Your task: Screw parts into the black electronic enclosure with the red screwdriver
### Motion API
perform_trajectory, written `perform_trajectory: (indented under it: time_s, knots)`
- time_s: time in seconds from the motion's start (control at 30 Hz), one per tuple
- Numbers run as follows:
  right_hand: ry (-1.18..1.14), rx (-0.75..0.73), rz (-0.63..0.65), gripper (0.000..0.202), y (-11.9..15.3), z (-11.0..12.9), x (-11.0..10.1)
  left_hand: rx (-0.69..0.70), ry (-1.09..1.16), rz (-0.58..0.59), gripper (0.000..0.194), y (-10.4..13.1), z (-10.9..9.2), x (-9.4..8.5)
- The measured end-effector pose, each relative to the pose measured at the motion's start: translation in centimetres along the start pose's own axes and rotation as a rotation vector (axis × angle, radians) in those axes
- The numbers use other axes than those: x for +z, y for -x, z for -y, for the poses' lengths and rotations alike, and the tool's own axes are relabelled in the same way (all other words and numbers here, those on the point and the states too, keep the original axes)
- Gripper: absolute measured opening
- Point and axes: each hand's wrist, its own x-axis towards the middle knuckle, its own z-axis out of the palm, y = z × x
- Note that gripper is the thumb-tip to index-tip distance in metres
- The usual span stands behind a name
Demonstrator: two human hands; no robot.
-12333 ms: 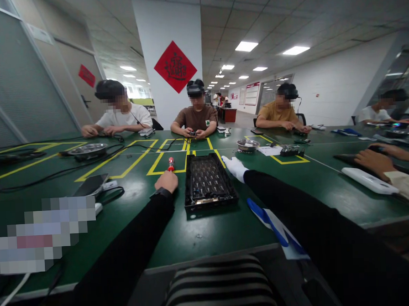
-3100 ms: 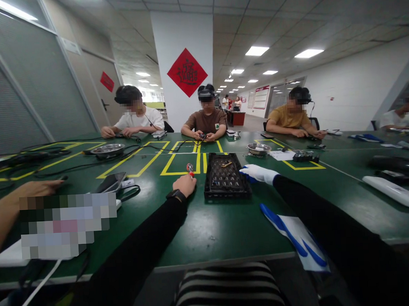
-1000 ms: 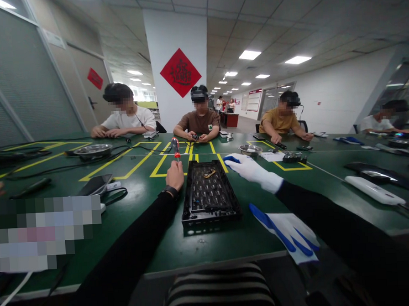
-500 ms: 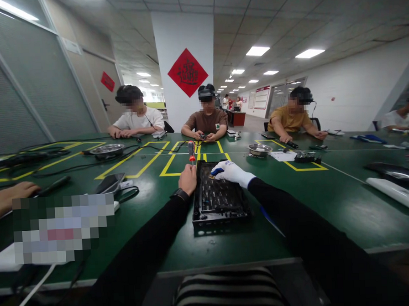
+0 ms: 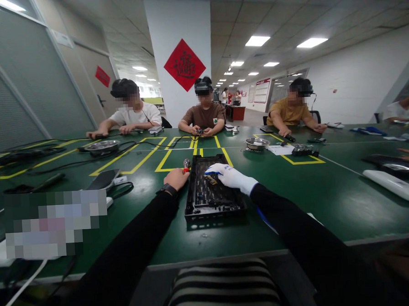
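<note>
A black rectangular device casing (image 5: 192,190) lies flat before me, with small fittings inside it. My left hand (image 5: 176,178), bare and with a dark watch at the wrist, is at the casing's left side. Its fingers are closed around a screwdriver (image 5: 186,165), whose dark handle with a red collar sticks up beyond them. Over the casing is my right hand (image 5: 226,175), in a white glove with blue fingertips. Those fingers pinch a small brownish-gold part (image 5: 212,180), which looks like a little circuit board; whether it touches the casing I cannot tell.
Metal bowls (image 5: 258,144) (image 5: 103,147) stand farther back. On the right are a white elongated shell (image 5: 394,186) and a circuit assembly (image 5: 305,152). A dark device (image 5: 106,178) and cables lie left. Several people sit around the green table (image 5: 280,222).
My left hand has moved left with the screwdriver, away from the casing's edge. The small part in my right hand now shows more clearly. A neighbour's hand at left has left the view.
</note>
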Motion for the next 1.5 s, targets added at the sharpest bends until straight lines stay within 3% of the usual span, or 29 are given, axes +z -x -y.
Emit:
perform_trajectory:
  time_s: [0.1, 0.27, 0.33, 0.57, 0.63, 0.87, 1.17, 1.3, 1.4, 1.5]
  knots:
    - [0.024, 0.03, -0.075, 0.051, 0.3, 0.5, -0.2, 0.03, -0.044, 0.023, 0.039, -0.1, 0.1, -0.2]
    - [0.075, 0.234, -0.26, 0.037, 0.5, 1.4, -0.7, 0.037, -0.043, 0.07, 0.039, -0.2, 0.2, -0.7]
    - [0.075, 0.279, -0.277, 0.036, 0.6, 1.6, -1.0, 0.026, -0.053, 0.076, 0.041, -0.1, 0.3, -0.8]
    - [0.183, 0.14, 0.036, 0.03, 0.6, 1.6, -1.2, 0.0, -0.088, 0.041, 0.048, 0.5, -0.1, -0.9]
    - [0.234, 0.143, 0.068, 0.03, 0.6, 1.3, -0.9, 0.032, -0.085, 0.033, 0.045, 0.7, -0.2, -0.8]
    - [0.179, 0.172, -0.153, 0.032, 0.6, 1.3, -0.6, 0.138, -0.084, 0.049, 0.038, 0.5, -0.4, -0.2]
    - [-0.239, 0.209, -0.378, 0.02, 0.4, 0.6, -0.2, 0.032, -0.08, 0.056, 0.043, 0.7, -0.9, -0.3]
    - [-0.364, 0.203, -0.467, 0.037, 0.3, 0.5, -0.1, -0.033, -0.06, -0.021, 0.052, 0.9, -1.4, -0.6]
    - [-0.413, 0.209, -0.518, 0.051, 0.1, 0.3, -0.1, 0.01, -0.051, -0.03, 0.057, 1.2, -1.8, -1.1]
    - [-0.403, 0.225, -0.574, 0.036, -0.1, 0.0, 0.0, 0.063, -0.04, -0.022, 0.053, 1.4, -2.1, -1.4]
